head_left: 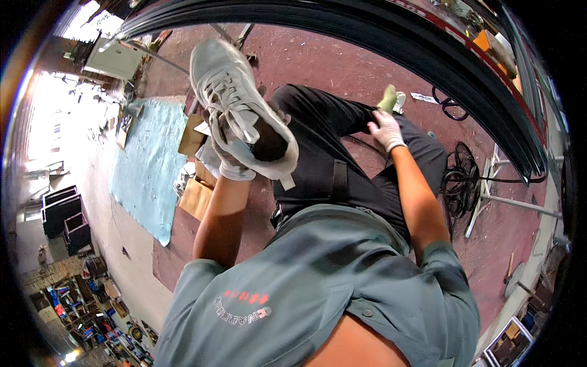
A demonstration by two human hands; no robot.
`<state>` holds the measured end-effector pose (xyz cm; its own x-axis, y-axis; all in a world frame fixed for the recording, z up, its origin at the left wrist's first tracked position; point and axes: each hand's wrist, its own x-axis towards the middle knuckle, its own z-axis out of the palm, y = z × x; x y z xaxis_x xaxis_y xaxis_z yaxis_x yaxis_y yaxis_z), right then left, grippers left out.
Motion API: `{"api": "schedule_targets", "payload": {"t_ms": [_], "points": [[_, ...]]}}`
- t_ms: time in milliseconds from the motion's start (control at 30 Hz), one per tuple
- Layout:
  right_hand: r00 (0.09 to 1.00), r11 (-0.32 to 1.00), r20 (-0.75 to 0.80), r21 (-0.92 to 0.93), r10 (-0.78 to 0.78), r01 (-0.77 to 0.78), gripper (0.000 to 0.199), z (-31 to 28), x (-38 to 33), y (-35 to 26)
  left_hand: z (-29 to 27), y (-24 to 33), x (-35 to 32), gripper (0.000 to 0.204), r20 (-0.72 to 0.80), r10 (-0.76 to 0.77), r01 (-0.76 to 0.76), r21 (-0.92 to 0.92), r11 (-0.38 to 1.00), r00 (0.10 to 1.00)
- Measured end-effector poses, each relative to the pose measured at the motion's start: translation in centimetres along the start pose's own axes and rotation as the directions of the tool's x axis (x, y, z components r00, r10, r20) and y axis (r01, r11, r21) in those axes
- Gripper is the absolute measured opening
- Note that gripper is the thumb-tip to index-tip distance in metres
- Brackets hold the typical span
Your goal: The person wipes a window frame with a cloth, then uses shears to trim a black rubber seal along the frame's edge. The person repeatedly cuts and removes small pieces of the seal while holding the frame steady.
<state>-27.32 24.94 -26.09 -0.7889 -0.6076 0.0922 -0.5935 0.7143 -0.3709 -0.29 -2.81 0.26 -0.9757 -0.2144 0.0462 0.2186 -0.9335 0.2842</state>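
A pale grey-white lace-up sneaker (229, 82) is held up before me at the left, toe pointing away and its dark opening facing me. My left hand (233, 164), in a whitish glove, is closed around its side and underside; fingertips show at the shoe's right edge. My right hand (387, 130), also in a whitish glove, lies on my lower leg by the trouser hem, thumb apart from the stretched fingers. Just beyond those fingers is a foot in a yellow-green sock (387, 99). A whitish shoe-like thing (400, 103) shows partly beside the sock.
Long dark bars (342, 40) arch across the far side, above the reddish floor. A coil of black cable (463, 186) lies at the right by a metal stand (510, 205). At the left are a light-blue sheet (147, 165) and cardboard pieces (199, 197). Cluttered tools (92, 312) fill the lower left.
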Motion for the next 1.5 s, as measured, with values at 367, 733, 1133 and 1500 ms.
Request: {"api": "schedule_targets", "payload": {"t_ms": [367,733,1133,1500], "points": [[0.943,0.972,-0.236,0.072,0.235,-0.224,0.041,-9.5,-12.8,4.4,1.4,0.1,-0.3,0.099,0.165,0.122,-0.111,-0.074,0.991,0.979],[0.934,0.642,-0.313,0.683,-0.175,0.349,0.024,-21.6,-10.9,-19.4,1.6,1.4,-2.2,0.055,-0.099,0.579,-0.480,0.457,0.749,0.809],[0.516,0.526,0.192,0.003,-0.835,0.851,0.050,-24.8,-4.4,-28.7,4.5,1.2,-4.0,0.081,-0.118,0.494,-0.265,0.726,0.635,0.861],[0.436,0.456,0.147,0.400,-0.888,0.795,0.033,-16.3,-1.1,-31.5,1.8,6.6,-5.6,0.089,-0.086,0.591,-0.245,0.856,0.456,0.802]]}}
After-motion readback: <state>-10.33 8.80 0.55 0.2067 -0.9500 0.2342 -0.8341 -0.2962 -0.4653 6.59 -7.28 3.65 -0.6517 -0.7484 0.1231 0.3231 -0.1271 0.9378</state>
